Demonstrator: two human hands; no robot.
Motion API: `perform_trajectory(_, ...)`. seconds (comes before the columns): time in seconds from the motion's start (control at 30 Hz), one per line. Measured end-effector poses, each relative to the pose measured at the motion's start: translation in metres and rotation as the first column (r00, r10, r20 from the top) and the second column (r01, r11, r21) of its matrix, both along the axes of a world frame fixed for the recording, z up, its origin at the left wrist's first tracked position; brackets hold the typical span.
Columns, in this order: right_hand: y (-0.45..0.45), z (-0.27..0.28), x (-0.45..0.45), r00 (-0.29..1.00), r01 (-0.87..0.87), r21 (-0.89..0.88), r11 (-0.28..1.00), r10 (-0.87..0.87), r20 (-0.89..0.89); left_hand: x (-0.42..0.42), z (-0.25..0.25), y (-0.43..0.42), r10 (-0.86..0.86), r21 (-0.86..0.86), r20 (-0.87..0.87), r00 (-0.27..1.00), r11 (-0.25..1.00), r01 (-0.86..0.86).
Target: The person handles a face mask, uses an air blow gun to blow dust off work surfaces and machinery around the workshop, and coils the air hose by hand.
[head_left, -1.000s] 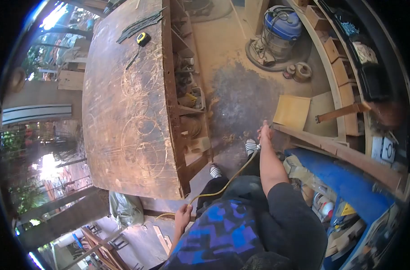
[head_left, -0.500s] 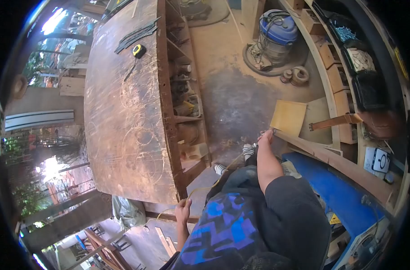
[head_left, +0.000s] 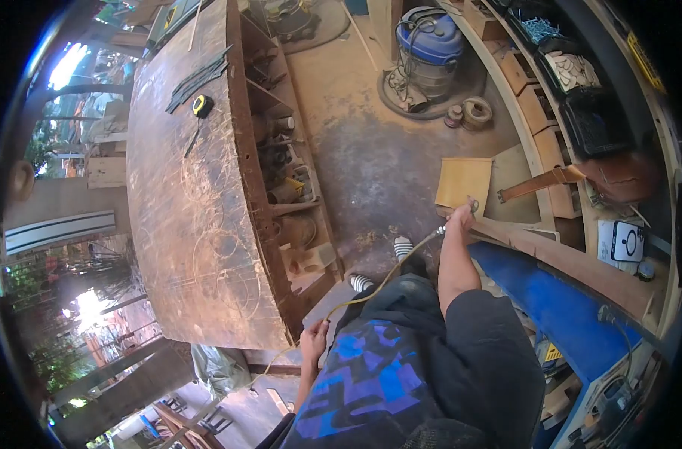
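A thin yellow air hose [head_left: 371, 292] runs in a slack curve across the front of my body. My left hand [head_left: 313, 342] is closed around it beside the near corner of the workbench [head_left: 199, 247], and the hose trails on behind that hand. At the hose's other end is a metal fitting [head_left: 440, 231]. My right hand [head_left: 460, 217] is closed there, over the end of a long board; a small tool seems to sit in its fingers, mostly hidden. A yellow sheet [head_left: 463, 182] lies just beyond this hand.
On the bench are a tape measure [head_left: 202, 106] and dark strips [head_left: 197, 81]. A blue-topped shop vacuum [head_left: 431, 56] stands on the floor near a coiled roll [head_left: 476, 114]. To the right are a blue panel [head_left: 532, 288], a long board [head_left: 573, 262] and wooden bins [head_left: 539, 116].
The right hand has moved right and turned, bringing the metal hose fitting into view. More hose now spans between the hands. The camera view has shifted, so the bench sits further left.
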State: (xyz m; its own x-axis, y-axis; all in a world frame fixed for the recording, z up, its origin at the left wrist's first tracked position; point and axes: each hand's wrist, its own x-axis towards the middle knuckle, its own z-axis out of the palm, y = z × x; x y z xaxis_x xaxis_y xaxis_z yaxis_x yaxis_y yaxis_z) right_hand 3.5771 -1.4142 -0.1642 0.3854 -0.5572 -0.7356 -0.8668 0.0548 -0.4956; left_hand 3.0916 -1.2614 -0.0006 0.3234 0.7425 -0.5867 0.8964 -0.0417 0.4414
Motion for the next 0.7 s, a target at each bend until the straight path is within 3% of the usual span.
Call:
perform_trajectory(0.13, 0.015, -0.027, 0.003, 0.998, 0.027, -0.009, 1.0, -0.027, 0.052, -0.001, 0.001, 0.005, 0.002, 0.007, 0.002, 1.0, 1.0, -0.002)
perform_trajectory(0.2, 0.022, -0.03, 0.0, 0.999, 0.004, 0.072, 0.997, -0.008, 0.045, -0.005, -0.003, 0.007, 0.025, 0.019, 0.011, 1.0, 0.999, -0.025)
perform_trajectory(0.33, 0.048, -0.014, -0.006, 0.993, 0.01, 0.236, 0.972, -0.038, 0.115, -0.006, 0.005, 0.005, 0.093, 0.066, 0.069, 0.993, 0.993, -0.098)
perform_trajectory(0.5, 0.079, 0.002, 0.001, 0.99, -0.075, 0.31, 0.948, 0.033, 0.139, -0.002, 0.026, -0.003, 0.145, 0.092, 0.182, 0.973, 0.982, -0.164)
perform_trajectory(0.7, 0.111, 0.025, 0.016, 0.977, -0.161, 0.355, 0.921, 0.097, 0.192, 0.002, 0.036, -0.013, 0.173, 0.177, 0.171, 0.97, 0.963, -0.203)
